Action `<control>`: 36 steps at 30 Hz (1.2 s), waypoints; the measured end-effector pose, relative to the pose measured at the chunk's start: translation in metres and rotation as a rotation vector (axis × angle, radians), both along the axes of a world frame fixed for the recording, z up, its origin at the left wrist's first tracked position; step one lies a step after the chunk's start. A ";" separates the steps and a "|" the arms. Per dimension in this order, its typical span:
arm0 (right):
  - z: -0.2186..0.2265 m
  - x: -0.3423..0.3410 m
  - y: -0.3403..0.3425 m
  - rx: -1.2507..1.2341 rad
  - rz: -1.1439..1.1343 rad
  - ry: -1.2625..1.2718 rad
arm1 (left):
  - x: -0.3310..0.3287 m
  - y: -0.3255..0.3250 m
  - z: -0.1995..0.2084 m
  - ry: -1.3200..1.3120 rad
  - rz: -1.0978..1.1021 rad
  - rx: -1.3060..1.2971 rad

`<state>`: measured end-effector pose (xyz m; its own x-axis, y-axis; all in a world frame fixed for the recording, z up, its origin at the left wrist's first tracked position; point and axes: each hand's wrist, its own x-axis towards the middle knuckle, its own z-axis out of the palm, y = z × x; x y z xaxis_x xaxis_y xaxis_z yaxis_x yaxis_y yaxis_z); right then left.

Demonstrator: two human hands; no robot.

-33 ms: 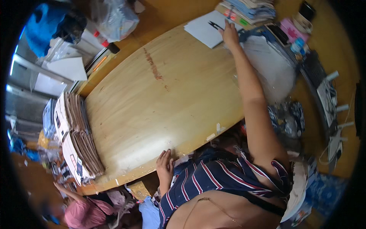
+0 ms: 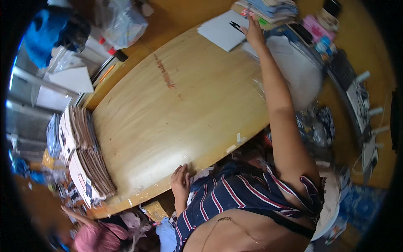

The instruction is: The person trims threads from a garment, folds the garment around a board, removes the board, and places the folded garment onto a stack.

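Some right fingers [image 2: 251, 23] outstretched beside black snips [image 2: 235, 25] (whether pinching, unclear), left fingers [image 2: 180, 172] loosely extended on table edge [image 2: 210, 158]

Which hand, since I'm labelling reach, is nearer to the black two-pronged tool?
Right. The right hand is up at the black tool, opposite its prongs; the left hand lies at the near edge of the table, far from it.

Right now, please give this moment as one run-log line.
left hand: at near table edge; right hand: at black two-pronged tool over white paper, grip unclear; folded fabric: left end
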<state>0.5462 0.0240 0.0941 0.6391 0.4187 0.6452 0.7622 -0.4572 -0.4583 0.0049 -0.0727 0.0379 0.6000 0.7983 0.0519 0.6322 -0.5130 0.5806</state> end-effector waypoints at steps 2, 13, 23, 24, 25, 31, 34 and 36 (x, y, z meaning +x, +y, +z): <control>0.018 0.000 -0.060 0.133 -0.014 -0.121 | 0.003 0.020 0.002 0.013 -0.073 -0.105; -0.058 -0.377 -0.491 -0.347 -1.078 0.063 | 0.007 0.193 -0.057 0.555 0.069 0.410; -0.196 -0.678 -0.715 1.038 -1.823 0.254 | 0.191 -0.098 -0.023 -0.333 -1.479 0.141; -0.194 -0.664 -0.715 1.042 -1.828 0.294 | 0.181 -0.134 -0.013 -0.320 -1.560 0.141; -0.183 -0.643 -0.705 1.050 -1.845 0.326 | 0.175 -0.164 -0.008 -0.303 -1.674 0.177; -0.186 -0.506 -0.773 0.748 -1.840 0.267 | 0.136 -0.247 -0.007 -0.166 -1.893 -0.005; -0.192 -0.455 -0.813 1.084 -1.949 0.617 | 0.136 -0.250 -0.009 -0.081 -1.759 -0.018; -0.193 -0.441 -0.821 1.186 -2.027 0.546 | 0.137 -0.242 -0.012 -0.061 -1.614 -0.065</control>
<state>0.1049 -0.7973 -0.0986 -0.2581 -0.9347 -0.2442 -0.3298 0.3229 -0.8871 0.1420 -0.3144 0.0258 0.7715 -0.6285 0.0992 -0.5378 -0.5608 0.6295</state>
